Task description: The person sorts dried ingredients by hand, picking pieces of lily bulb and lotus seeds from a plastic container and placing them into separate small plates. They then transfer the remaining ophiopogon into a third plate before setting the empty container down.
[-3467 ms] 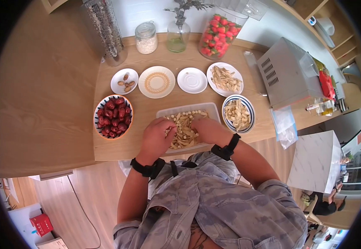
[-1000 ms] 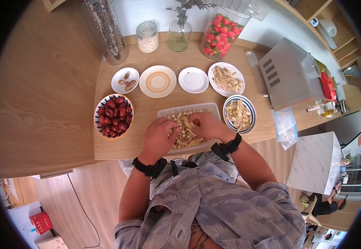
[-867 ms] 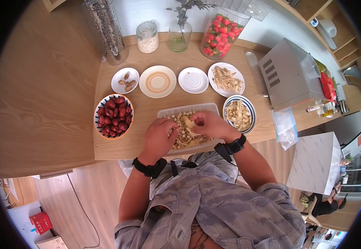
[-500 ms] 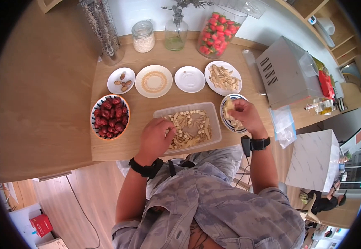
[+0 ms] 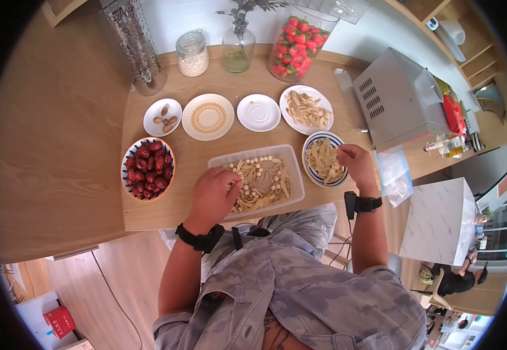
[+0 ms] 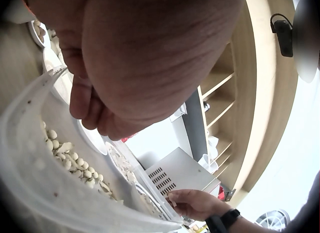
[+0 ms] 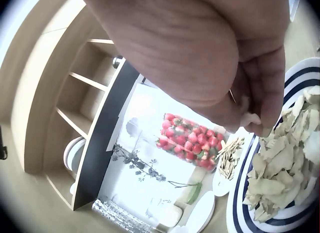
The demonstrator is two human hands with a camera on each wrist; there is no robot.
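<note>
A wood panel (image 5: 61, 146) borders the worktop (image 5: 190, 154). Rightward: a bowl (image 5: 148, 140) of dates (image 5: 148, 170); the left hand (image 5: 210, 192), curled over the tub (image 5: 296, 170), its hold, if any, hidden; a ringed bowl (image 5: 307, 166) of slices (image 5: 323, 160); well apart, by its rim, the right hand (image 5: 359, 165) pinching a pale scrap (image 7: 250, 119); a grey appliance (image 5: 402, 99); lastly, a marbled block (image 5: 437, 219) and a person (image 5: 457, 282).

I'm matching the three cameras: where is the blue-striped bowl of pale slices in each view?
Head: striped bowl, right of centre.
Left wrist: striped bowl, low near the middle, only partly visible.
Right wrist: striped bowl, right side, cut off by the edge.
Shared landmark: the right hand, close to it in every picture.
</note>
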